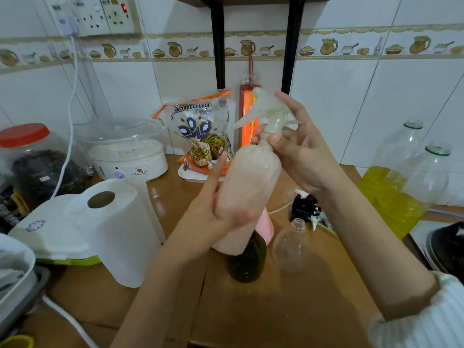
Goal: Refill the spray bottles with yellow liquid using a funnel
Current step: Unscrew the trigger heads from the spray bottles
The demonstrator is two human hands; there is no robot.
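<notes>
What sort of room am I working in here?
Most likely a home kitchen: tiled wall with a food-themed border, a small steamer-like appliance on the wooden counter, and a printed food packet beside it.

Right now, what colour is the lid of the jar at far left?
Red, seen clearly in the head view.

Held above the table [288, 310], the spray bottle [247, 192] has the paper roll [115, 229] to its left, the liquid jug [394, 187] to its right, and the snack bag [203, 136] behind.
</notes>
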